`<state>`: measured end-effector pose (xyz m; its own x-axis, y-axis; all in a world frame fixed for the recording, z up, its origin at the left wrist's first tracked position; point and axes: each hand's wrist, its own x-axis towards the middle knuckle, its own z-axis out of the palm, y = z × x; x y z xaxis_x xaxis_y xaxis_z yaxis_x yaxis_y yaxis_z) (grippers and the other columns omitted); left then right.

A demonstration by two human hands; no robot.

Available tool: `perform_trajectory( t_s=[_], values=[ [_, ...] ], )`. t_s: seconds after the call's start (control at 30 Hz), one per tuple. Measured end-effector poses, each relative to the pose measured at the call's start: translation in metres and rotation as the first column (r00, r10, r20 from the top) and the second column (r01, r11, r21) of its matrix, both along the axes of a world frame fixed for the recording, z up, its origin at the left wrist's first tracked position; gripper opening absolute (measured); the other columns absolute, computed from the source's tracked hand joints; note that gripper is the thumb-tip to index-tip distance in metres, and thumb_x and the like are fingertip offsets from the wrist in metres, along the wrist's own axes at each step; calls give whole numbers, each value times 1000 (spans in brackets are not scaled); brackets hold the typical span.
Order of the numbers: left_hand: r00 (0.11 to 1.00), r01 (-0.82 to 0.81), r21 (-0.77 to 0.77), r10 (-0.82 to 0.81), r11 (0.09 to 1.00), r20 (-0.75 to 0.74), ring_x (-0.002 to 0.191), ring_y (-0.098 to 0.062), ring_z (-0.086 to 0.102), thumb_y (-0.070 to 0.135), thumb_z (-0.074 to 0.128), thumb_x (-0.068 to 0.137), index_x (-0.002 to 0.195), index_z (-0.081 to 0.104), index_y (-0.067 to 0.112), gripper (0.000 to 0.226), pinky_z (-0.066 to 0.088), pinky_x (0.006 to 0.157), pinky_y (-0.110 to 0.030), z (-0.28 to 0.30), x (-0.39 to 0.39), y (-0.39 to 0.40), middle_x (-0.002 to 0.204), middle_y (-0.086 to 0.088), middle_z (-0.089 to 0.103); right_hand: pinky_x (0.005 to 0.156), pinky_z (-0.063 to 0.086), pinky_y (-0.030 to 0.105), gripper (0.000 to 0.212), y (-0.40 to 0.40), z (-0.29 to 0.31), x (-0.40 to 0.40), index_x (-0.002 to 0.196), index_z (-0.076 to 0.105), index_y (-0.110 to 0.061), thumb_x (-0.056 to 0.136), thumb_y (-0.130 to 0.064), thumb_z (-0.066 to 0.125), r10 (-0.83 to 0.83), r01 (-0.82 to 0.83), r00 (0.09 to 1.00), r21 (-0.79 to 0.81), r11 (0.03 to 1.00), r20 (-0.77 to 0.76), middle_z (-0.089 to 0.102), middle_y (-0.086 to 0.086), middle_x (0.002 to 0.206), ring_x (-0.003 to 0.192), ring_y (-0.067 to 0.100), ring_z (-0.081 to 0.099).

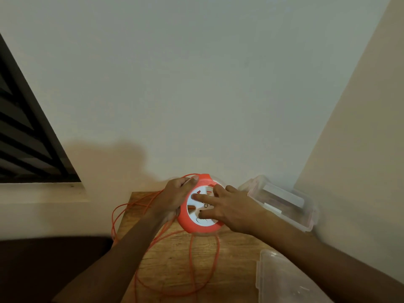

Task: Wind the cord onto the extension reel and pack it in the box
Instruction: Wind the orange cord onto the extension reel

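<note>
An orange extension reel (192,226) with a white face sits at the far middle of a small wooden table (236,254). My left hand (175,197) grips the reel's left rim. Fingers spread, my right hand (227,208) lies flat on the white face. The thin orange cord (192,259) lies in loose loops on the table in front of the reel and hangs over the table's left edge. A clear plastic box (284,202) stands at the far right, against the wall corner.
A clear plastic lid (282,281) lies at the near right of the table. Walls close in behind and to the right. A dark louvred window (26,138) is at the left, and a dark surface (43,265) lies below it.
</note>
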<state>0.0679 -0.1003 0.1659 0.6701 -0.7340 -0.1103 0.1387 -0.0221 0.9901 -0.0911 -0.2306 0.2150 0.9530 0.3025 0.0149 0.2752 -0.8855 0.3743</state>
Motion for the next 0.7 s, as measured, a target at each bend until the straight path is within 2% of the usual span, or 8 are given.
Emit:
perform_trajectory(
  t_s=[0.1, 0.17, 0.23, 0.3, 0.37, 0.47, 0.6, 0.7],
  values=[
    [1000, 2, 6, -2, 1000, -9, 76, -30, 79, 51, 71, 91, 97, 82, 16, 37, 65, 65, -38, -2, -1, -3, 95, -18, 82, 84, 51, 45, 53, 3, -1, 2, 134, 47, -36, 88, -25, 70, 43, -43, 999, -77, 996, -1, 35, 1, 154, 117, 35, 51],
    [999, -35, 0, 35, 999, -23, 74, -29, 79, 48, 70, 95, 96, 82, 14, 36, 64, 63, -37, -3, -2, -6, 92, -17, 82, 83, 51, 46, 60, 6, -2, 4, 136, 43, -35, 85, -32, 73, 1, 3, 999, -124, 992, 32, 39, 6, 150, 113, 37, 54],
    [997, -57, -15, 56, 998, -49, 72, -25, 79, 44, 69, 98, 91, 84, 17, 31, 62, 61, -33, -2, -3, -9, 88, -13, 82, 82, 51, 48, 57, 12, -3, 7, 133, 48, -32, 83, -35, 75, -81, 88, 995, -126, 988, 61, 44, 13, 144, 109, 40, 56],
    [995, -72, -32, 70, 997, -73, 72, -23, 78, 41, 68, 99, 88, 84, 16, 31, 62, 62, -33, -1, -5, -14, 86, -11, 82, 80, 51, 49, 46, 19, -2, 9, 127, 56, -29, 84, -31, 71, -135, 143, 988, -117, 983, 74, 45, 16, 139, 103, 41, 58],
    [991, -83, -50, 77, 995, -111, 77, -25, 78, 39, 68, 99, 96, 82, 9, 32, 65, 67, -36, 0, -5, -17, 91, -14, 82, 77, 51, 48, 35, 23, -5, 11, 122, 60, -23, 88, -22, 62, -127, 144, 986, -175, 974, 104, 45, 17, 139, 96, 39, 59],
    [987, -78, -69, 67, 995, -147, 81, -27, 79, 38, 68, 100, 107, 79, 4, 37, 65, 70, -37, -2, -2, -17, 98, -16, 82, 87, 50, 54, 37, 21, -11, 13, 126, 57, -16, 88, -19, 61, -86, 108, 990, -207, 972, 113, 39, 20, 144, 93, 42, 61],
    [994, -60, -49, 56, 997, -89, 81, -29, 79, 40, 69, 99, 101, 81, 11, 32, 66, 71, -38, -6, -3, -17, 97, -17, 82, 90, 50, 54, 56, 15, -15, 15, 130, 55, -22, 79, -30, 77, -107, 121, 989, -137, 983, 101, 42, 18, 145, 88, 36, 67],
    [991, -120, -87, 114, 989, -71, 77, -30, 74, 40, 69, 99, 94, 81, 12, 32, 62, 67, -35, -7, -5, -18, 91, -15, 80, 87, 51, 48, 68, 15, -15, 18, 137, 47, -21, 77, -40, 72, -324, 299, 935, 167, 939, 144, 40, 16, 143, 109, 34, 60]
  ],
)
